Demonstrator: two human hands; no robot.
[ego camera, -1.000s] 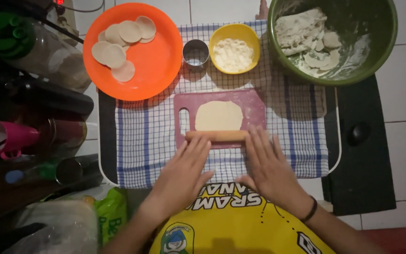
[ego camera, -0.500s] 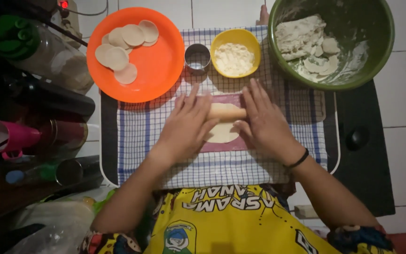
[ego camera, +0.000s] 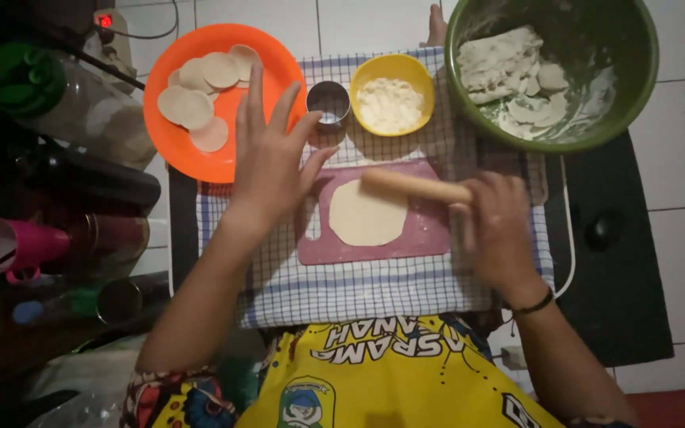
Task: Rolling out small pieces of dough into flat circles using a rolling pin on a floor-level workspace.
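Both hands have come off the middle of the dough since half a second ago. Now the left hand (ego camera: 267, 158) is lifted, open with fingers spread, above the near edge of the orange plate (ego camera: 160, 143), and it holds nothing. Its fingertips are close to the metal ring cutter (ego camera: 328, 103), but not touching it as far as I can see. The right hand (ego camera: 497, 230) is closed around the right end of the rolling pin (ego camera: 414, 186), which lies tilted across the far right corner of the pink board (ego camera: 430, 238).

On the board lies the dough sheet (ego camera: 366, 212), flat and round, left of the pin and partly under it. Cut discs (ego camera: 200, 99) already lie on the plate. A yellow flour bowl (ego camera: 390, 99) stands far behind the board, and a green bowl (ego camera: 636, 87) with more dough is at the far right. All this stands on a checked cloth (ego camera: 358, 289) on the floor.

I judge the rolling is at a pause and the sheet looks thin enough. Picking up the cutter would need a short reach to the right and a light grip.
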